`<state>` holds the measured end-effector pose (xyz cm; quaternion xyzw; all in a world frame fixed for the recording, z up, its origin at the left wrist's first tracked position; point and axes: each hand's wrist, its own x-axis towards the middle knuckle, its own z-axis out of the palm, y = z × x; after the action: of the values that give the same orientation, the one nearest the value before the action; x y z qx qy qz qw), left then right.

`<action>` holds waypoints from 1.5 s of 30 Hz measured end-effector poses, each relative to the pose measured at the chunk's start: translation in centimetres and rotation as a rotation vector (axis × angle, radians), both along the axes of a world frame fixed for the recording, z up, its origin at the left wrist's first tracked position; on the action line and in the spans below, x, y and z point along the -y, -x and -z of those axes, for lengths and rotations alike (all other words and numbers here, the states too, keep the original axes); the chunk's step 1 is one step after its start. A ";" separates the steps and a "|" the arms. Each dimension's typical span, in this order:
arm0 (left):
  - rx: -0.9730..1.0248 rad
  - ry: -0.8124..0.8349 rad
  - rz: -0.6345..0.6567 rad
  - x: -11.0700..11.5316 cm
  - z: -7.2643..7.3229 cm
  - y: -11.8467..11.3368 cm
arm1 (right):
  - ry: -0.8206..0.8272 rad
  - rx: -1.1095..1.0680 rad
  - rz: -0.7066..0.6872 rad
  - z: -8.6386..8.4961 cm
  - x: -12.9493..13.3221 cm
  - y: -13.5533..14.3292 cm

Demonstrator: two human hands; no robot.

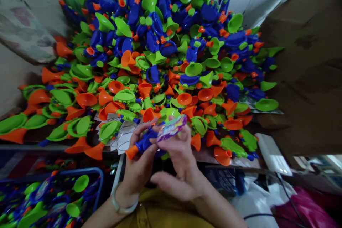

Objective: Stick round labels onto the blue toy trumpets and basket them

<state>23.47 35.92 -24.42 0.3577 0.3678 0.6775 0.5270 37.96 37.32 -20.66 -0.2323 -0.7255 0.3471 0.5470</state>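
Note:
Just past the table's front edge, my left hand (140, 162) is closed round a blue toy trumpet (145, 141) with an orange mouthpiece that points to the left. Over the trumpet's right side, my right hand (181, 160) pinches a shiny purple printed sticker (172, 128) between its fingers, with the thumb held apart lower down. The sticker is tilted above the toy. Part of the trumpet is hidden by both hands. Behind them rises a large heap of plastic trumpets (157, 46), blue and green at the top, green and orange lower down.
White sheets with oval outlines (124, 137) lie under toys left of my hands. A blue-rimmed basket (100, 181) of toys stands at lower left. On the right are a cardboard box (307, 67), a white device (274, 154) with a cable, and plastic bags (253, 199).

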 end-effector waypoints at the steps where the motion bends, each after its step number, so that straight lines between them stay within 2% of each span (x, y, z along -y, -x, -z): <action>1: 0.058 0.005 0.002 -0.2 -0.3 0.1 | 0.057 -0.079 0.025 -0.3 -0.3 -0.3; 3: 0.194 0.015 0.010 -0.3 -0.7 0.2 | 0.150 -0.176 0.079 -0.8 -1.0 -0.8; 5: 0.271 0.016 0.024 -0.3 -0.9 0.2 | 0.219 -0.181 0.125 -1.2 -1.6 -0.9; 8: 0.247 -0.036 0.028 0.0 -1.0 0.2 | 0.368 -0.193 0.170 -1.2 -1.7 -0.5; 12: 0.202 -0.083 0.041 0.3 -1.0 0.3 | 0.512 -0.210 0.158 -1.1 -1.5 0.1; 20: 0.117 -0.119 0.085 0.3 -0.9 0.9 | 0.608 -0.204 0.095 -1.1 -2.0 -0.3; 29: 0.005 -0.215 0.070 0.2 -0.3 0.9 | 0.600 -0.152 0.105 -1.1 -2.2 -0.3; 35: -0.027 -0.220 0.035 0.0 -0.2 0.7 | 0.613 -0.165 0.080 -1.2 -2.3 -0.4; 41: -0.017 -0.197 0.074 0.1 0.0 1.1 | 0.751 -0.197 0.012 -1.8 -2.7 -0.6; 45: -0.027 -0.213 0.097 0.2 0.2 1.3 | 0.782 -0.223 -0.002 -2.1 -2.8 -0.6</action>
<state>22.19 35.75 -24.61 0.4382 0.2831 0.6816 0.5130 38.55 40.16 -18.52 -0.3831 -0.4751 0.6204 0.4925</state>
